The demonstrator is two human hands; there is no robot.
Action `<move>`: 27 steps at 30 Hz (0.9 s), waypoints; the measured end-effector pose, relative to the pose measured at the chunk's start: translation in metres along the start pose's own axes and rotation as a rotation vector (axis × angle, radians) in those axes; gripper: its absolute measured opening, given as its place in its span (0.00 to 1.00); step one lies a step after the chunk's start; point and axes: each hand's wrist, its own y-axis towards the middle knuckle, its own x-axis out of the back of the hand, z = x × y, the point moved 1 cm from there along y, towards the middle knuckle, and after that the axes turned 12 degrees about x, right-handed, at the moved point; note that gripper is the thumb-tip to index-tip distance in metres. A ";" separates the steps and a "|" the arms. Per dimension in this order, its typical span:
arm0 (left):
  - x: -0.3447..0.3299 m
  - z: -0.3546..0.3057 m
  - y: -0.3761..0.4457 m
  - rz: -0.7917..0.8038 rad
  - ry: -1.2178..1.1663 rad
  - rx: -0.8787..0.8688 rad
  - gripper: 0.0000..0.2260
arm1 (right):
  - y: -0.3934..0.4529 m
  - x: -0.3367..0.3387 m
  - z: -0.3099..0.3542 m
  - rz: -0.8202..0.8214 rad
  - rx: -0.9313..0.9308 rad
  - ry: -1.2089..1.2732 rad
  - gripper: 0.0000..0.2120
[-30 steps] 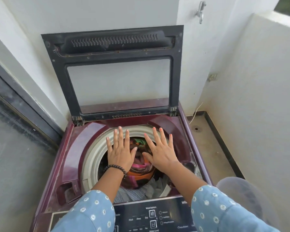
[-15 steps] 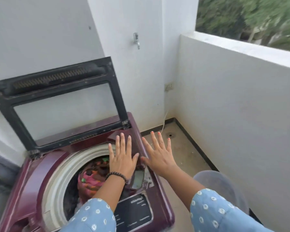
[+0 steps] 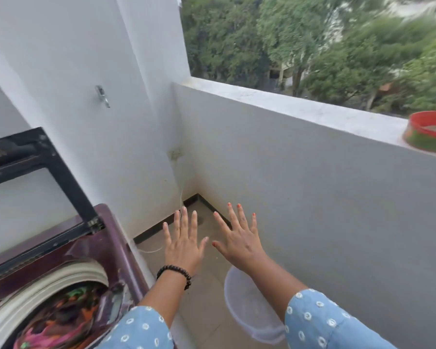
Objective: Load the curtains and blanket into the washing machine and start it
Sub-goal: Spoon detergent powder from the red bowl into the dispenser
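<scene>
Hands both spread flat, holding nothing: left hand (image 3: 184,245), right hand (image 3: 239,241); washing machine (image 3: 68,273) left of them, bright laundry (image 3: 58,321) inside.

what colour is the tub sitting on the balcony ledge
Red rim and inside, green band low on its outer wall: the tub, at the right edge of the head view.
</scene>
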 end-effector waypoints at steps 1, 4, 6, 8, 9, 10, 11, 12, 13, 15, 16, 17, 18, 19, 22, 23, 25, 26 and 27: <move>0.001 -0.014 0.000 0.014 -0.005 -0.018 0.33 | -0.008 0.003 -0.012 -0.001 -0.022 -0.003 0.35; 0.003 -0.054 -0.002 0.030 -0.036 -0.066 0.33 | -0.029 0.013 -0.045 -0.014 -0.074 -0.004 0.35; 0.006 -0.081 -0.002 0.004 -0.076 -0.099 0.33 | -0.042 0.020 -0.067 -0.034 -0.105 -0.020 0.34; 0.009 -0.105 -0.001 0.009 -0.093 -0.139 0.32 | -0.054 0.028 -0.088 -0.051 -0.134 -0.045 0.34; 0.012 -0.114 0.000 0.029 -0.097 -0.155 0.32 | -0.058 0.032 -0.097 -0.056 -0.146 -0.059 0.34; 0.015 -0.125 0.001 0.049 -0.102 -0.174 0.32 | -0.063 0.036 -0.107 -0.066 -0.162 -0.068 0.34; 0.017 -0.135 0.002 0.059 -0.109 -0.194 0.32 | -0.068 0.039 -0.115 -0.082 -0.181 -0.072 0.34; 0.018 -0.145 0.004 0.054 -0.113 -0.218 0.32 | -0.072 0.044 -0.124 -0.105 -0.200 -0.073 0.34; 0.019 -0.154 0.007 0.049 -0.118 -0.243 0.32 | -0.075 0.049 -0.133 -0.128 -0.218 -0.073 0.34; 0.020 -0.172 0.015 0.049 -0.111 -0.279 0.32 | -0.080 0.059 -0.148 -0.166 -0.253 -0.074 0.34; 0.020 -0.181 0.020 0.050 -0.098 -0.290 0.32 | -0.081 0.063 -0.156 -0.181 -0.273 -0.076 0.34; 0.019 -0.191 0.026 0.043 -0.090 -0.304 0.33 | -0.083 0.068 -0.164 -0.195 -0.297 -0.079 0.34; 0.018 -0.203 0.031 0.042 -0.088 -0.325 0.34 | -0.085 0.072 -0.172 -0.207 -0.319 -0.082 0.34; 0.018 -0.214 0.035 0.033 -0.089 -0.354 0.35 | -0.088 0.076 -0.178 -0.222 -0.336 -0.086 0.34; 0.020 -0.257 0.046 0.034 -0.160 -0.456 0.38 | -0.095 0.088 -0.203 -0.256 -0.393 -0.115 0.35; 0.023 -0.271 0.050 0.043 -0.189 -0.489 0.39 | -0.097 0.092 -0.211 -0.264 -0.415 -0.125 0.35; 0.030 -0.298 0.060 0.062 -0.257 -0.546 0.41 | -0.100 0.102 -0.229 -0.291 -0.462 -0.148 0.34; 0.035 -0.311 0.065 0.063 -0.288 -0.568 0.42 | -0.102 0.108 -0.237 -0.316 -0.484 -0.163 0.33; 0.039 -0.324 0.070 0.065 -0.310 -0.594 0.41 | -0.104 0.115 -0.245 -0.346 -0.504 -0.180 0.33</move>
